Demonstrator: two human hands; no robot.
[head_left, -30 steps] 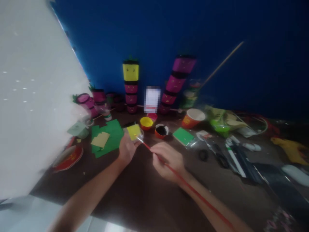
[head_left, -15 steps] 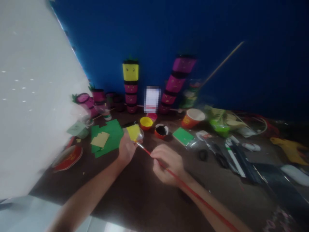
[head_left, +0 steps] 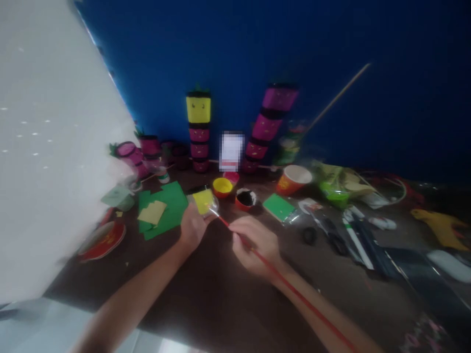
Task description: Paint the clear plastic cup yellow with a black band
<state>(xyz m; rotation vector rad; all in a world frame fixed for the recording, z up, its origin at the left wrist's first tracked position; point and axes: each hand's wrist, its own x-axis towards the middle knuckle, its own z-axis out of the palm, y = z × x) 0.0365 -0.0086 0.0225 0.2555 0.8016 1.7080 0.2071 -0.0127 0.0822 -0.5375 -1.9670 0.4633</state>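
My left hand is closed around a small cup lying on its side, its wall painted yellow. Pinched in my right hand is a long red paintbrush, whose handle runs back along the forearm. The brush tip meets the yellow wall near the cup's lower right. Just beyond the hands stand a bowl of yellow paint and a bowl of black paint. A pink paint pot sits behind them. Motion blur softens the fine detail.
Green paper sheets and a red-rimmed bowl lie left. Stacked pink cups with a yellow one on top and a leaning purple stack stand behind. Right are a paper cup, scissors and a glue gun.
The brush tip has moved slightly up along the cup's yellow wall, and my right hand has shifted a little up and left. My left hand keeps holding the cup.
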